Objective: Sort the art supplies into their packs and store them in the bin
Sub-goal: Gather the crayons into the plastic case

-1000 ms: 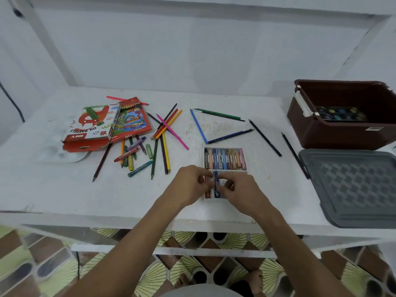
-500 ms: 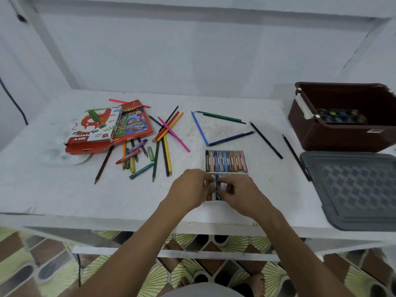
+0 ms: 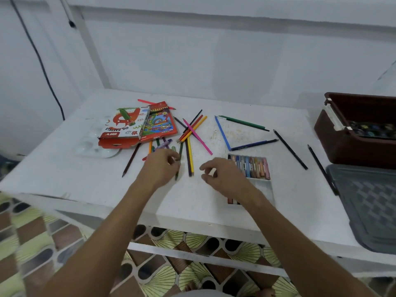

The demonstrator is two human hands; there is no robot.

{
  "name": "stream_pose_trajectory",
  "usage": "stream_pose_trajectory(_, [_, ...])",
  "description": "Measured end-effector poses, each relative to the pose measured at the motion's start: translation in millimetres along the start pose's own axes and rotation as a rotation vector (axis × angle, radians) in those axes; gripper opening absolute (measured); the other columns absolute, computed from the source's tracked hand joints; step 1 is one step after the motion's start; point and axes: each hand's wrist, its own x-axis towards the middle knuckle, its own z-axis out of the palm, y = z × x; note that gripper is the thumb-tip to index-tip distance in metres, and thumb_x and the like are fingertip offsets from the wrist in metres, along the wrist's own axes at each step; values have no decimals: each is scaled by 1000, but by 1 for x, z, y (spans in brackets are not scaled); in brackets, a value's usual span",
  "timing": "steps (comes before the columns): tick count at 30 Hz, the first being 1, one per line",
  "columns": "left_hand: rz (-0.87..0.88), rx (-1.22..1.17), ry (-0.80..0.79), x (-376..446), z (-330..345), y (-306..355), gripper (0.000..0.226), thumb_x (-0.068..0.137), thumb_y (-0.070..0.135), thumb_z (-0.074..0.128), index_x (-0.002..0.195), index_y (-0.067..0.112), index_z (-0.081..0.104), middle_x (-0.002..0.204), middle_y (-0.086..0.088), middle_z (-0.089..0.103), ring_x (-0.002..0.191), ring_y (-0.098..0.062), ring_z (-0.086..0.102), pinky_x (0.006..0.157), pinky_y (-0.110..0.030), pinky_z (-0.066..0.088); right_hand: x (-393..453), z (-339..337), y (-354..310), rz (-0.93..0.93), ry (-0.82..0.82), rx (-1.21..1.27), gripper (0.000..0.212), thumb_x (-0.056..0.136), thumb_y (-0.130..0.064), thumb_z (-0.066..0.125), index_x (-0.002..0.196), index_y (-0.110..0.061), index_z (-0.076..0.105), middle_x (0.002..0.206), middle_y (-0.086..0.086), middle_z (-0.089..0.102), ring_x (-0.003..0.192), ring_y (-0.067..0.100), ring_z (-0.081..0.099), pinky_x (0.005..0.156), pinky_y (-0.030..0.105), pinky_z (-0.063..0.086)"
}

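Patterned floor tiles (image 3: 32,243) show under the white table (image 3: 192,202), where the left hand (image 3: 160,166) curls over loose crayons, grip unclear, and the right hand (image 3: 222,176) hovers empty, fingers loosely bent, beside the pastel tray (image 3: 252,166). Farther off lie scattered pencils (image 3: 192,129), the oil pastels box (image 3: 126,125), and at far right the brown bin (image 3: 342,146) near the grey lid (image 3: 368,202), before a white wall (image 3: 214,56).

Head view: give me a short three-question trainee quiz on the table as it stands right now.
1. True or false: the pastel tray is full.
2. Which hand is over the loose crayon pile? A) left hand B) right hand
3. Fill in: the grey lid lies on the table, so the brown bin is ____.

Key: 1 false, its near half has empty slots; 2 A; 3 open.
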Motion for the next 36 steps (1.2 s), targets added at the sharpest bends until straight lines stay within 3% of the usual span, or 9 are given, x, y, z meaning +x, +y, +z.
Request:
stream_pose_trajectory(3, [-100,79,97,12,-23,-30,27,86,22,64,113,19,67,93,1,64,72,-8,54,61,-19,40,27,16,-17,-82,-28,-8,25,88,-17,63,112,-11,66,107,4,63,76,5,50,74,14,37])
stream_pose_trajectory(7, [-201,126,90,23,-34,-57,43,84,28,70,122,11,61,117,-11,62,99,-24,59,77,-30,47,56,38,-29,-111,-77,-126,32,87,-16,65,118,-7,63,116,10,59,106,22,54,90,23,39])
stream_pose_trajectory(11, [-218,126,47,25,-34,-68,43,82,32,70,120,11,64,108,-10,64,82,-19,54,69,-25,39,73,55,-35,-84,-126,-253,40,88,-20,62,127,-11,57,118,9,51,109,23,50,94,28,40])
stream_pose_trajectory(16, [-132,146,74,19,-34,-71,18,86,27,63,96,18,75,85,-2,61,72,-13,47,52,-22,29,83,66,-40,-104,-141,-358,33,90,-24,59,122,-13,62,117,10,48,106,24,48,94,34,45])
stream_pose_trajectory(19, [-120,107,94,14,-37,-71,15,86,26,64,92,19,76,86,0,63,75,-12,49,56,-24,33,85,67,-42,-103,-138,-366,26,90,-25,60,113,-14,66,114,8,48,104,21,47,92,31,44])
stream_pose_trajectory(21, [-109,58,127,10,-39,-69,13,86,26,65,90,20,75,86,4,64,77,-11,51,62,-24,37,84,64,-43,-103,-130,-322,22,88,-23,63,107,-13,67,109,7,50,100,20,48,85,27,44])
stream_pose_trajectory(27, [-47,-139,224,2,-46,-49,6,85,27,67,82,26,72,81,15,66,72,1,57,57,-12,37,71,40,-40,-60,-49,42,17,83,-16,69,98,-9,68,94,0,61,72,6,53,61,7,39])
stream_pose_trajectory(31, [13,-225,202,2,-46,-16,12,84,28,66,74,34,67,67,23,66,67,6,61,55,-16,45,58,12,-32,9,3,307,16,82,-13,70,97,-8,70,92,6,71,82,15,68,75,27,57])
stream_pose_trajectory(36, [93,-299,113,6,-23,30,13,86,26,64,95,21,72,81,12,70,76,-2,65,66,-19,49,31,-30,-12,96,80,517,16,85,-12,68,100,-12,68,90,5,71,82,15,70,73,29,59])
